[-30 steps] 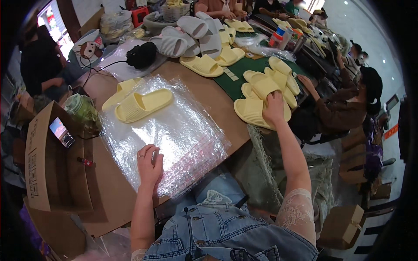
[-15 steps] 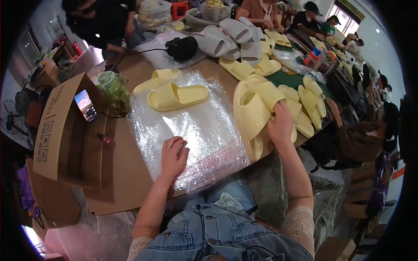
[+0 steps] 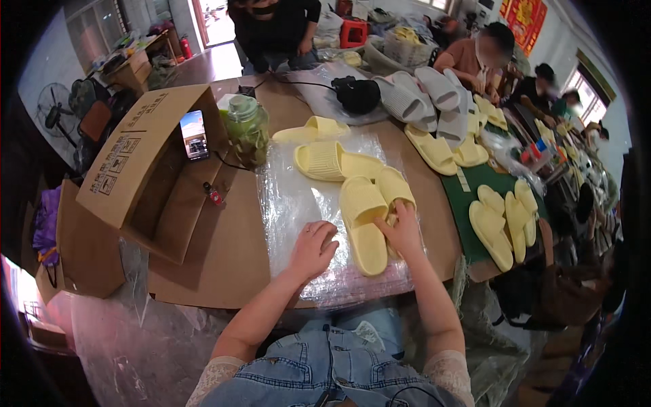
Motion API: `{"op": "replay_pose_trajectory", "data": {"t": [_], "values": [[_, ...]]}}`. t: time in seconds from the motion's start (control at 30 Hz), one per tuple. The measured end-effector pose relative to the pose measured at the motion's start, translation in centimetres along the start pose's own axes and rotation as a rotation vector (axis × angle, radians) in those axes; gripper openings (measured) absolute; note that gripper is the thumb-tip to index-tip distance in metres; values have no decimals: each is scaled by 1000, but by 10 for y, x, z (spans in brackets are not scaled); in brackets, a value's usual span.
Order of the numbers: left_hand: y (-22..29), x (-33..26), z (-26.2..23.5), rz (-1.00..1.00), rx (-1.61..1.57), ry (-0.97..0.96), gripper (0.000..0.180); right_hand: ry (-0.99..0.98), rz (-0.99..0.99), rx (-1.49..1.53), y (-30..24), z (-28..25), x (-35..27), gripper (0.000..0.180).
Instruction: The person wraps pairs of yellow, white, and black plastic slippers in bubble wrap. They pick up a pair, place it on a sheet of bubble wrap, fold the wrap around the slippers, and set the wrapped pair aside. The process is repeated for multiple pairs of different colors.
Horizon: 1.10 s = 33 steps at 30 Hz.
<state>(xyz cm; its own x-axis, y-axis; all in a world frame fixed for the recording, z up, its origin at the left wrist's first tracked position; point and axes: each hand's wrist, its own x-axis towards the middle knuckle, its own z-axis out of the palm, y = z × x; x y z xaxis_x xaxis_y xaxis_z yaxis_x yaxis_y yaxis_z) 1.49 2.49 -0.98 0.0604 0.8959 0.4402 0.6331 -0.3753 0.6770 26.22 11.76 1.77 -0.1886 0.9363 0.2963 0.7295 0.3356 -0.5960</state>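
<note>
In front of me a pair of pale yellow slippers (image 3: 363, 224) lies side by side over a stack of clear plastic bags (image 3: 290, 197). My right hand (image 3: 403, 232) grips the right slipper of this pair, fingers over its edge and thumb between the two. Nothing is in my left hand (image 3: 314, 249), which rests loosely curved over the bags, left of the pair, with thumb and fingers apart. Just beyond, another yellow slipper (image 3: 322, 161) touches the far end of the pair. A further yellow slipper (image 3: 312, 130) sits behind that one.
To the left stand an open cardboard box (image 3: 146, 156), a phone (image 3: 194, 136) and a jar of green liquid (image 3: 245, 129). Grey slippers (image 3: 407, 98) pile up at the back. More yellow slippers (image 3: 489, 227) lie on a green mat (image 3: 461, 203) at right. Other people sit around the table.
My right hand has brought the yellow slippers from the right-hand side leftward onto the plastic bags. My left hand stays over the bags. The whole view has turned somewhat to the left.
</note>
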Motion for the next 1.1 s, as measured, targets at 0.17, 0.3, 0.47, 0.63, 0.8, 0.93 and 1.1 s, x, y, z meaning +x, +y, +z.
{"op": "replay_pose_trajectory", "data": {"t": [0.17, 0.3, 0.47, 0.63, 0.8, 0.93, 1.1], "values": [[0, 0, 2, 2, 2, 6, 32, -89, 107, 113, 9, -2, 8, 51], [-1, 1, 2, 7, -1, 11, 31, -76, 78, 150, 21, 0, 7, 54], [-3, 1, 2, 13, -10, 31, 30, -142, 77, 92, 9, -9, 1, 58], [-1, 0, 1, -3, -6, 28, 30, -199, 89, 91, -1, -18, -2, 60], [-1, 1, 3, 17, -2, 20, 31, -223, 187, 266, 40, -5, 13, 57], [-4, 2, 3, 20, 1, 25, 31, -147, 221, 226, 36, 3, 14, 56], [-4, 0, 3, 2, 16, 20, 31, -131, 188, 59, 5, -6, 13, 53]]}}
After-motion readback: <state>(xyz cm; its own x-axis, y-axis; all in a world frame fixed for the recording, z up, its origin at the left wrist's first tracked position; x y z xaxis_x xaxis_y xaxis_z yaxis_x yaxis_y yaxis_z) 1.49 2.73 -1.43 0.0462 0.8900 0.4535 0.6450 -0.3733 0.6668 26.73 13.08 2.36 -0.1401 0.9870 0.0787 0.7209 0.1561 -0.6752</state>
